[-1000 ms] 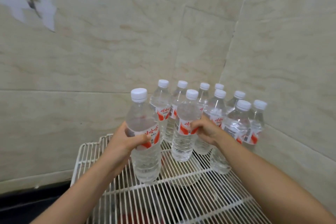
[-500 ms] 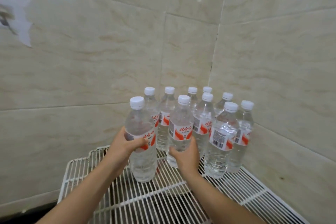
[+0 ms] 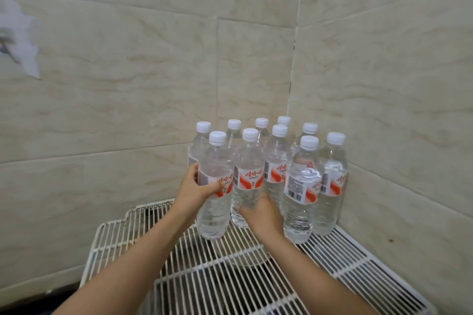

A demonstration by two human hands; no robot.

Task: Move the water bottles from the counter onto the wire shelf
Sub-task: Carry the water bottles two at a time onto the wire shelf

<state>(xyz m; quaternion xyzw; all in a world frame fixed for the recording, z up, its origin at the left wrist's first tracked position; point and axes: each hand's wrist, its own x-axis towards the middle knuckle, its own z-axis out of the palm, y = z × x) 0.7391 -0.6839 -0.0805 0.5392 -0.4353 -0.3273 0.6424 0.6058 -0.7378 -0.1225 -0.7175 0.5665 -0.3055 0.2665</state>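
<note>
The left hand (image 3: pixel 195 190) wraps its fingers around one water bottle (image 3: pixel 215 186); the right hand (image 3: pixel 263 215) loosely holds the next bottle (image 3: pixel 248 179) on the wire shelf (image 3: pixel 230 276).

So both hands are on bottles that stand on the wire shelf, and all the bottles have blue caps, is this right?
Not quite: the caps are white, not blue, as the head view shows. The rest holds: the left hand grips one bottle, the right hand is on the next bottle, and both stand on the wire shelf.
</note>
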